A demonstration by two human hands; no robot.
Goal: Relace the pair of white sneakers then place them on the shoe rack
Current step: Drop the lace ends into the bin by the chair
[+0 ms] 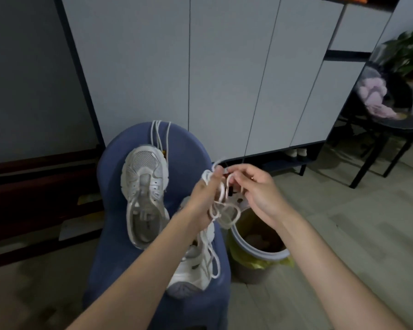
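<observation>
Holding a bunched white lace [218, 206] up in the air btwn both hands, you're mid-untangle w/ neither shoe laced yet, by the look of it. Your left hand [204, 198] is closed round a wad of loops, w/ some wound over the fingers; your right hand [258, 191] pinches one strand near its tip. Main risk: pulling w/ the right while the left stays wrapped cinches the tangle into a real knot, so loosen first. The far sneaker [144, 196] sits on the blue stool [110, 210], eyelets bare, a second lace [159, 136] draped over the stool's back edge; the near sneaker [193, 270] lies under your left wrist, close to the stool's right edge. Loops hang down onto it, so a hard tug could drag it off. An open bin [255, 248] stands just beside the stool, right below your hands; a dropped lace prob lands in it. The shoe rack [293, 160] under the cabinet is well apart.
</observation>
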